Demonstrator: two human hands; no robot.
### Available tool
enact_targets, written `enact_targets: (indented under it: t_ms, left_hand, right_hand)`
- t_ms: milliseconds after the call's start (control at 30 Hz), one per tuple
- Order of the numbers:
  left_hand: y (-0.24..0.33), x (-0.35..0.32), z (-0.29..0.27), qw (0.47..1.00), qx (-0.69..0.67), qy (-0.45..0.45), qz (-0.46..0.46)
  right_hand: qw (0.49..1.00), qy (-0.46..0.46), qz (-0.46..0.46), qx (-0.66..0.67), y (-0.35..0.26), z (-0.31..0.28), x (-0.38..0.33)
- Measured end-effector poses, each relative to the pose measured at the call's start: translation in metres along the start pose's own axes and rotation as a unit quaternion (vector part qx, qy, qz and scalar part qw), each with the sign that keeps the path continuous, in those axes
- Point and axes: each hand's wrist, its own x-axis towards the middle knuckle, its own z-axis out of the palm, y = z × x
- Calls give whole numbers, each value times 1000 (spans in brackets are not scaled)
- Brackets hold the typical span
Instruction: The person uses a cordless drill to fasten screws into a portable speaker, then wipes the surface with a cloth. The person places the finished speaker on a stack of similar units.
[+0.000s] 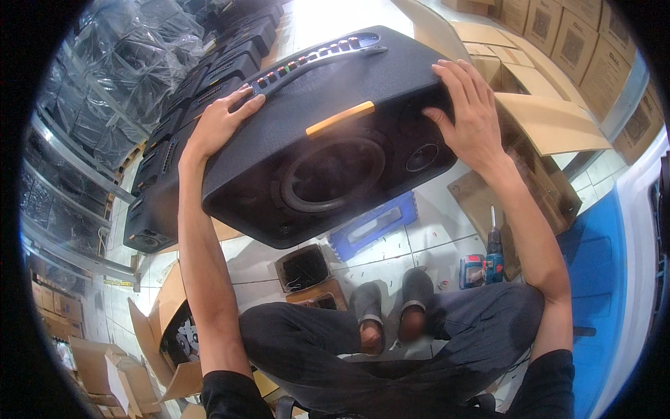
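A large black speaker (333,82) is tilted in front of me, its front with a big round cone (335,171) and a small round tweeter (421,158) facing toward me and down. My left hand (222,120) holds it at the left end of the knob panel (307,64), beside the grey carrying handle. At the right end, my right hand (473,115) grips the corner, thumb against the front and fingers over the side. A yellow-orange strip (340,119) lies along the front edge between my hands.
A blue plastic stool (377,227) stands under the speaker. By my feet are a small box of black pieces (304,268) and a cordless drill (493,255). Open cartons (555,122) stand right, more speakers (223,66) left, and a blue panel (593,272) far right.
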Motion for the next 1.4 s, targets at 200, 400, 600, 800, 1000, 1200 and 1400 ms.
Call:
enact_targets:
  t_ms: [200,400,600,800,1000,1200,1400]
  left_hand:
    - [1,8,-1,1000,4,3,2]
    - [0,10,-2,1000,8,1,0]
    - [-1,10,-1,1000,4,5,0]
    - [-1,10,-1,1000,12,7,1]
    - [-2,11,0,1000,19,7,0]
    - [-1,10,-2,1000,14,2,-1]
    - [0,10,-2,1000,12,0,5]
  right_hand:
    - [1000,6,-4,-9,5,2,5]
    - [1000,4,-5,-9,6,3,5]
    - [1000,6,-6,-11,6,3,5]
    - [1000,6,-5,-6,5,1,6]
    - [1000,8,-7,-5,4,1,6]
    - [1000,3,-4,-5,5,2,5]
    - [1000,3,-4,-7,5,1,5]
